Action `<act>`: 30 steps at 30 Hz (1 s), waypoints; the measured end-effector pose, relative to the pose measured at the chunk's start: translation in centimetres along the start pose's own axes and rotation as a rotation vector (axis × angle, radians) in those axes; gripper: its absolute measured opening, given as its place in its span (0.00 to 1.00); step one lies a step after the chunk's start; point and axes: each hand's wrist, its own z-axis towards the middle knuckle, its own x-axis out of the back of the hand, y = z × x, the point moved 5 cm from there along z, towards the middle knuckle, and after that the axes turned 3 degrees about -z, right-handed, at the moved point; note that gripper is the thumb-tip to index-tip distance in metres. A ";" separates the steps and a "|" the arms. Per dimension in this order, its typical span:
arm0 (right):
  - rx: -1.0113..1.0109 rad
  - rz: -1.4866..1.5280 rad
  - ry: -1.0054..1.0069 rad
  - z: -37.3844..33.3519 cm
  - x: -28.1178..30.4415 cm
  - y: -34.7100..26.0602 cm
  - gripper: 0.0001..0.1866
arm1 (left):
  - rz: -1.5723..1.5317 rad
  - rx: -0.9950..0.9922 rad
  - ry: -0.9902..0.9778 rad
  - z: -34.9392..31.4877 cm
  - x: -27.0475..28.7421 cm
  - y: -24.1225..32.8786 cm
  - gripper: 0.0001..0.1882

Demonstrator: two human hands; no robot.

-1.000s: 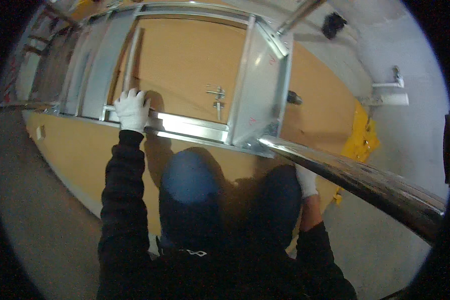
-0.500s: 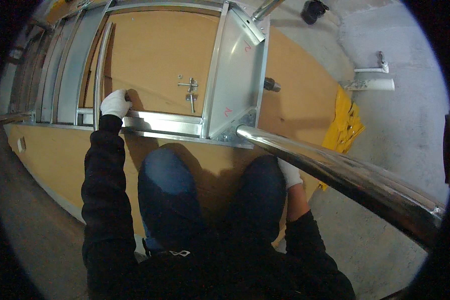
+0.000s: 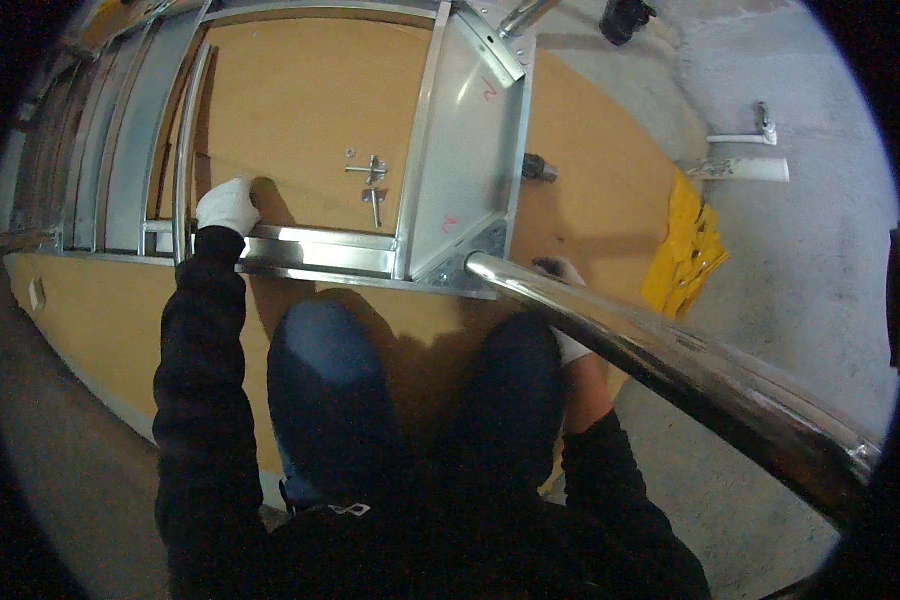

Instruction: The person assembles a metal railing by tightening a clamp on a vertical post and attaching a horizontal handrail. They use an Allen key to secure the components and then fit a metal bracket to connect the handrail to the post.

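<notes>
A silver metal frame [image 3: 320, 258] lies across a tan board [image 3: 310, 100]. My left hand [image 3: 228, 206], in a white glove, is closed just beyond its near rail, beside a thin metal tube [image 3: 183, 150]. Whatever its fingers hold is hidden. My right hand [image 3: 573, 343], gloved too, reaches under a thick shiny pipe [image 3: 670, 350] that slants from the frame's corner plate [image 3: 465, 262]. Part of that hand shows above the pipe, with dark fingertips; the pipe hides the rest. Inside the frame lie bolts with small plates [image 3: 372, 195] and a nut [image 3: 350, 153].
A black tool nose [image 3: 540, 168] sticks out past the frame's right side. Yellow plastic sheeting [image 3: 685, 250] lies on the concrete at right. White pipes [image 3: 740, 168] stand out near the wall. A dark object [image 3: 625, 20] sits at the far right.
My right hand has moved forward from beside my knee to under the thick pipe, now showing beyond it. The frame appears slightly further left in view. My left hand keeps its place at the rail.
</notes>
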 end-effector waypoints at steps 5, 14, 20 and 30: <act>0.026 -0.023 -0.065 0.7 0.5 -1.6 0.16 | -0.230 0.050 0.044 -0.9 1.3 -1.2 0.20; -0.058 0.562 -0.296 2.6 -0.2 -8.3 0.16 | -1.734 -0.260 -0.449 -9.7 5.5 20.5 0.20; 0.036 0.577 -0.259 3.8 -1.0 -10.8 0.14 | -2.176 -0.146 -0.884 -10.8 3.0 29.4 0.19; 0.107 0.652 0.074 2.7 -1.7 -11.1 0.10 | -2.145 -0.212 -0.925 -10.7 4.6 29.5 0.19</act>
